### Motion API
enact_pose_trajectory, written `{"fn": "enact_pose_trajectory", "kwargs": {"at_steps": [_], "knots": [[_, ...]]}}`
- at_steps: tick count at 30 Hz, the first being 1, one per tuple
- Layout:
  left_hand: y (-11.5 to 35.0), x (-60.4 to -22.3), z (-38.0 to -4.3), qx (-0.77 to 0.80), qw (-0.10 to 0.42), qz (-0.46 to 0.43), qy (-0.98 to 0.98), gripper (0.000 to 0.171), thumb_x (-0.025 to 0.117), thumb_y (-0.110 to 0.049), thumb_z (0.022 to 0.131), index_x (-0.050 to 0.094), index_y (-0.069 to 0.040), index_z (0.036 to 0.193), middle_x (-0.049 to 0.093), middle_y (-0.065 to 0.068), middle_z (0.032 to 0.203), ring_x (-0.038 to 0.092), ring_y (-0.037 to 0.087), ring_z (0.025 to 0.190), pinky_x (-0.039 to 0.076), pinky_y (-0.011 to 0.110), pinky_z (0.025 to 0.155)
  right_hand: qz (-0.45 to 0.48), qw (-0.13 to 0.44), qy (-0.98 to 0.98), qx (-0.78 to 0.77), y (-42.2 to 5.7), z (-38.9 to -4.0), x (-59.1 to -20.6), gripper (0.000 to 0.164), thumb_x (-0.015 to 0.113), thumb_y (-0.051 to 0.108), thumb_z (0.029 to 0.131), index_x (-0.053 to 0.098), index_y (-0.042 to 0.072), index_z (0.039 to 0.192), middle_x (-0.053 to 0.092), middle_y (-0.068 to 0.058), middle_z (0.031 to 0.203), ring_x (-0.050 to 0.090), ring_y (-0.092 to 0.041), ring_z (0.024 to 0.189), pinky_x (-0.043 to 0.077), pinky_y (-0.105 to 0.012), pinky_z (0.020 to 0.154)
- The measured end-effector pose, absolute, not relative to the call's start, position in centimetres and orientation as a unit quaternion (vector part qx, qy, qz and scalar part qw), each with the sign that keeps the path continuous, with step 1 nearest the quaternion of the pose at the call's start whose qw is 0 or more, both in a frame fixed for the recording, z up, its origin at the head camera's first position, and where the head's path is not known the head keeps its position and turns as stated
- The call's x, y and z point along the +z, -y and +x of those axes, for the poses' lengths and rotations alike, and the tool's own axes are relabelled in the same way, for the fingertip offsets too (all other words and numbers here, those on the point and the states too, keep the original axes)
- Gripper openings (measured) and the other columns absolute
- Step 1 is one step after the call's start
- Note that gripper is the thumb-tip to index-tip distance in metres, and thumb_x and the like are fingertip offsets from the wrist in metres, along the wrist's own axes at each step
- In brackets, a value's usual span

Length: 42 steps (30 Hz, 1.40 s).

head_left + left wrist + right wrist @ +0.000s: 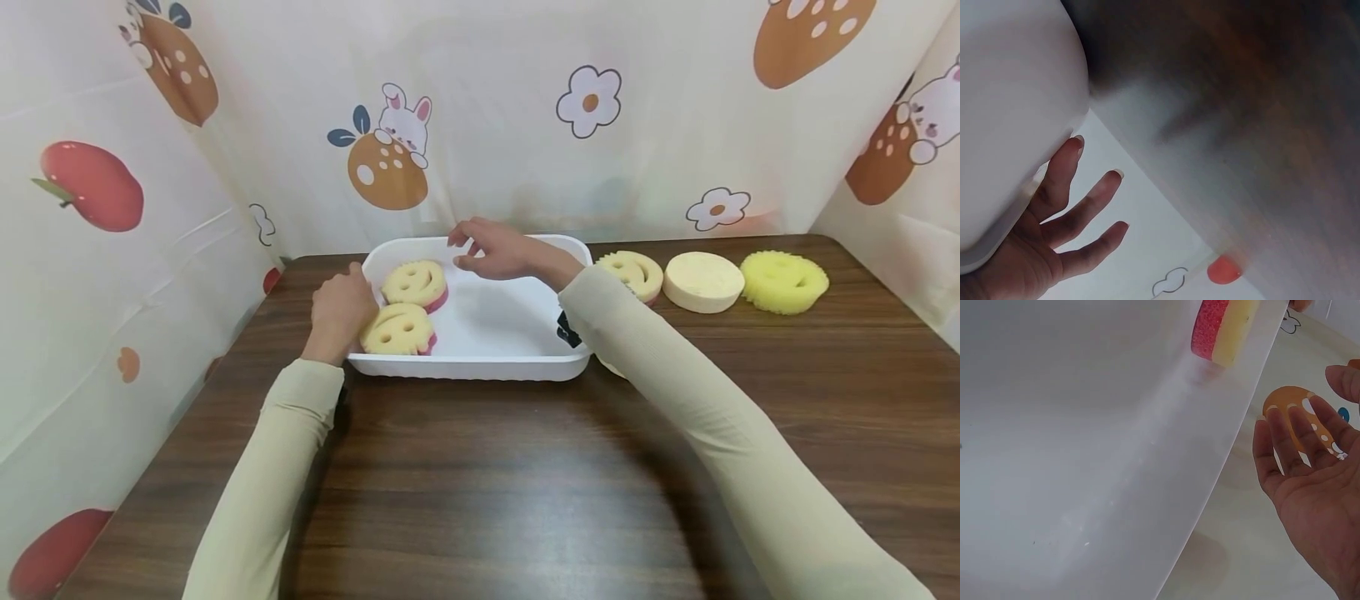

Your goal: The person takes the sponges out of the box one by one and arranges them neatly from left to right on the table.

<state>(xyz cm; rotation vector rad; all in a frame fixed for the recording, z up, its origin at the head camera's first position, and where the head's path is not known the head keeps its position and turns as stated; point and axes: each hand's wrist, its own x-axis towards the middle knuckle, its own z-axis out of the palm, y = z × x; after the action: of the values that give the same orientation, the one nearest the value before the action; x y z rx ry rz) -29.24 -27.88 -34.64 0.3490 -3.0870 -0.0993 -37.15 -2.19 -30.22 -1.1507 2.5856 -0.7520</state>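
Observation:
A white tray sits toward the back of the table. My left hand is at its left side, gripping the rim; in the left wrist view several fingers spread along the outer wall, the thumb hidden behind it. Inside the tray's left end lie two smiley-face sponges, a back one and a front one, cream on top and pink below. Over the tray's back middle hovers my right hand, fingers loosely bent and holding nothing. The right wrist view shows its palm bare, beside the tray edge.
Right of the tray stand a cream smiley sponge, a plain cream round sponge and a yellow scalloped smiley sponge. My right sleeve covers most of another pale sponge. A printed curtain hangs behind the dark wooden table.

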Motion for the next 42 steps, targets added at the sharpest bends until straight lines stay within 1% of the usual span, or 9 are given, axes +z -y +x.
{"fn": "enact_pose_trajectory", "kwargs": {"at_steps": [8,14,19,27,37,42], "knots": [[27.9,-34.6,-29.2,-0.038,0.014,0.115,0.992,0.046,0.036,-0.023,0.104,0.037,0.008,0.138,0.062,0.034,0.112,0.065,0.048,0.100,0.050,0.062,0.090,-0.398,0.113,-0.872,-0.261,2.7,-37.2,-30.7,0.044,0.055,0.030,0.100,0.048,0.009,0.139,0.051,-0.012,0.138,0.056,-0.024,0.124,0.049,-0.042,0.103],[27.8,-34.6,-29.3,-0.040,0.007,0.121,0.992,0.047,0.036,-0.024,0.104,0.036,0.008,0.139,0.063,0.033,0.111,0.065,0.047,0.100,0.052,0.059,0.088,-0.404,0.112,-0.870,-0.259,3.0,-37.2,-30.9,0.044,0.055,0.028,0.100,0.048,0.008,0.138,0.051,-0.014,0.138,0.056,-0.025,0.125,0.048,-0.042,0.105],[27.9,-34.5,-29.4,-0.037,0.010,0.123,0.992,0.047,0.036,-0.023,0.104,0.036,0.008,0.139,0.063,0.033,0.109,0.066,0.046,0.098,0.053,0.058,0.087,-0.399,0.116,-0.870,-0.266,3.3,-37.1,-30.9,0.044,0.055,0.028,0.100,0.048,0.008,0.139,0.051,-0.013,0.138,0.055,-0.024,0.124,0.048,-0.042,0.104],[27.7,-34.5,-29.4,-0.035,0.006,0.121,0.992,0.047,0.036,-0.023,0.103,0.036,0.008,0.138,0.063,0.033,0.110,0.065,0.046,0.099,0.050,0.060,0.091,-0.401,0.124,-0.867,-0.271,4.0,-37.2,-31.8,0.045,0.057,0.028,0.099,0.048,0.009,0.139,0.051,-0.012,0.139,0.053,-0.024,0.125,0.049,-0.042,0.103],[27.6,-34.5,-29.5,-0.021,0.018,0.117,0.993,0.049,0.036,-0.022,0.104,0.035,0.009,0.142,0.063,0.033,0.113,0.065,0.047,0.101,0.051,0.060,0.091,-0.402,0.122,-0.865,-0.274,4.2,-37.6,-32.5,0.045,0.057,0.028,0.099,0.047,0.009,0.139,0.051,-0.010,0.138,0.052,-0.027,0.127,0.048,-0.042,0.104],[27.7,-34.6,-29.4,-0.021,0.018,0.116,0.993,0.048,0.035,-0.023,0.104,0.037,0.009,0.139,0.063,0.033,0.110,0.066,0.047,0.100,0.052,0.060,0.090,-0.401,0.124,-0.865,-0.274,4.3,-37.6,-32.8,0.045,0.057,0.029,0.099,0.047,0.010,0.139,0.049,-0.009,0.138,0.051,-0.028,0.129,0.048,-0.042,0.105]]}}
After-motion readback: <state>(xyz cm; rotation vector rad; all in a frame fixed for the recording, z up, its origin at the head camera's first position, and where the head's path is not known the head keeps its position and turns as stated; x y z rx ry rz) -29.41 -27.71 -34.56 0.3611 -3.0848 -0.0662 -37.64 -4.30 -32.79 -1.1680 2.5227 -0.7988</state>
